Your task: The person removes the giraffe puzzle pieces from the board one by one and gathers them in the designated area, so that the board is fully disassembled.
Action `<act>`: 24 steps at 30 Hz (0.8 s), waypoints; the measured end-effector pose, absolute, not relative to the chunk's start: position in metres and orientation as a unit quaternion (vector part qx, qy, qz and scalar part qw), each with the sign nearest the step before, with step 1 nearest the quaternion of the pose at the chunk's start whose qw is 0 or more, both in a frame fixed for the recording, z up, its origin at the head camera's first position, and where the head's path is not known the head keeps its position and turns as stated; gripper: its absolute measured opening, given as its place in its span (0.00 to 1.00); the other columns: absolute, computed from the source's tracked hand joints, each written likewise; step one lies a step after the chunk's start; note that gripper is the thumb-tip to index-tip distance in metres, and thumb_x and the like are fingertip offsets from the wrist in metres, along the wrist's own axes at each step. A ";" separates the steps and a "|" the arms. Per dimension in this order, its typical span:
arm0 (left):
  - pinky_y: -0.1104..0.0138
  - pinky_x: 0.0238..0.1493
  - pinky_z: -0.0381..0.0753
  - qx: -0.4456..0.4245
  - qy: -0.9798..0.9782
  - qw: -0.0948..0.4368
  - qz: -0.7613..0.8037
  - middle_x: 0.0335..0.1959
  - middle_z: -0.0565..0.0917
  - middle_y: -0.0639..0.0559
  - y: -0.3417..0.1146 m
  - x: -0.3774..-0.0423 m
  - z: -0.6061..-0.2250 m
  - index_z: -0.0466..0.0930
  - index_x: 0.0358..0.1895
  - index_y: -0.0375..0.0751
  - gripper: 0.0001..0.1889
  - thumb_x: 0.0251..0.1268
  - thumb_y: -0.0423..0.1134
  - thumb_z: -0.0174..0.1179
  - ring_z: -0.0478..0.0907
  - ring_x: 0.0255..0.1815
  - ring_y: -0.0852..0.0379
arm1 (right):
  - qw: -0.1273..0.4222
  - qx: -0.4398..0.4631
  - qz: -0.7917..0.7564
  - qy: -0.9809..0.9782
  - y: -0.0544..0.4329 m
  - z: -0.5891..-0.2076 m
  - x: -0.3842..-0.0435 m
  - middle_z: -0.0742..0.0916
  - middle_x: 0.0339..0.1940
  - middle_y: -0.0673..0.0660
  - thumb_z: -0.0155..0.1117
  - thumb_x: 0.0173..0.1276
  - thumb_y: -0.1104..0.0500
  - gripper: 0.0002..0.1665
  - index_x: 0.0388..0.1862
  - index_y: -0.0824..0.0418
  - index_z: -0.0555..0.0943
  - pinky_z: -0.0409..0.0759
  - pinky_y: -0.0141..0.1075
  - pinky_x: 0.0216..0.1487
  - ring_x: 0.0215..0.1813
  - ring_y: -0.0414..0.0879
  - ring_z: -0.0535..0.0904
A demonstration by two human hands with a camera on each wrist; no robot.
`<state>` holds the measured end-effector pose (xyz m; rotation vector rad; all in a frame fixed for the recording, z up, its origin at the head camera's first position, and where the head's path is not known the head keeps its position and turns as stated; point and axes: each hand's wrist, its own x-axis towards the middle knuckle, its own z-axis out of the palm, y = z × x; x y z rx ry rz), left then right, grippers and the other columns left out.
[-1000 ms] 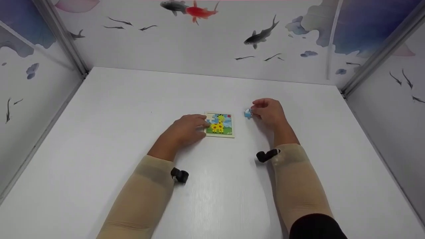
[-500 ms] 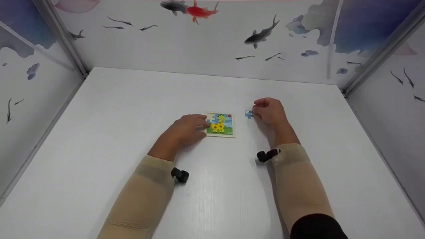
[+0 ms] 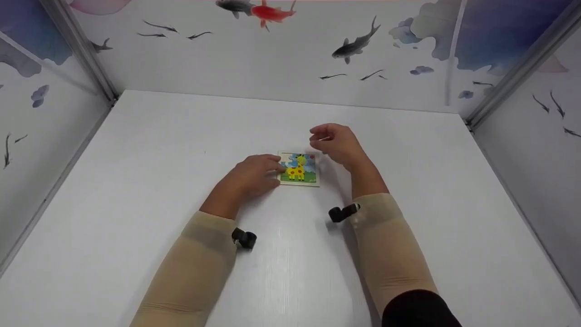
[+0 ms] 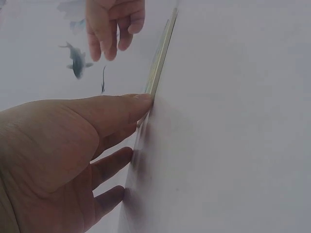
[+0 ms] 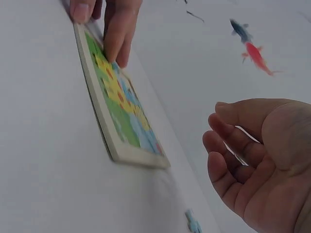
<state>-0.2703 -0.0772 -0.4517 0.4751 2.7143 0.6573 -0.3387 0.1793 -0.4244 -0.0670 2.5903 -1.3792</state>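
A small square giraffe jigsaw puzzle [image 3: 310,175] in a pale wooden frame lies on the white table. The upper left of its picture shows a bare pale patch. My left hand [image 3: 254,177] rests at the puzzle's left side. In the right wrist view, its thumb [image 5: 81,12] touches the frame's corner and a finger [image 5: 116,41] presses on the picture. Above the puzzle's upper right hovers my right hand [image 3: 338,143], fingers loosely bent, with nothing visible between them. A blue jigsaw piece [image 5: 193,222] lies on the table beyond the frame, hidden in the head view.
White panels printed with fish [image 3: 356,45] stand around the white table [image 3: 181,122] at the back and sides. A black wrist camera [image 3: 342,212] sticks out from the right sleeve, another [image 3: 244,239] from the left.
My right hand has moved left from the blue piece to above the puzzle's upper right corner, leaving the piece on the table. My left hand has stayed on the puzzle.
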 end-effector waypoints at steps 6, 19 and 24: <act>0.47 0.89 0.57 0.165 0.948 0.157 0.223 0.85 0.67 0.60 -0.077 -0.270 -0.449 0.80 0.74 0.60 0.23 0.80 0.48 0.60 0.58 0.89 0.50 | 0.126 -0.077 -0.439 0.886 0.156 -0.432 -0.334 0.88 0.58 0.51 0.71 0.76 0.54 0.21 0.66 0.51 0.84 0.85 0.45 0.67 0.61 0.49 0.83; 0.47 0.87 0.61 0.180 0.947 0.143 0.224 0.84 0.68 0.59 -0.078 -0.269 -0.449 0.80 0.74 0.58 0.23 0.80 0.47 0.61 0.60 0.88 0.49 | 0.171 -0.105 -0.358 0.912 0.149 -0.453 -0.334 0.85 0.55 0.51 0.71 0.76 0.55 0.19 0.63 0.48 0.87 0.83 0.43 0.62 0.57 0.50 0.80; 0.46 0.87 0.61 0.189 0.948 0.140 0.216 0.85 0.68 0.58 -0.079 -0.272 -0.451 0.80 0.74 0.58 0.23 0.80 0.47 0.60 0.61 0.88 0.49 | 0.173 -0.124 -0.330 0.920 0.146 -0.453 -0.334 0.83 0.58 0.52 0.70 0.77 0.56 0.21 0.66 0.49 0.86 0.83 0.44 0.64 0.57 0.50 0.79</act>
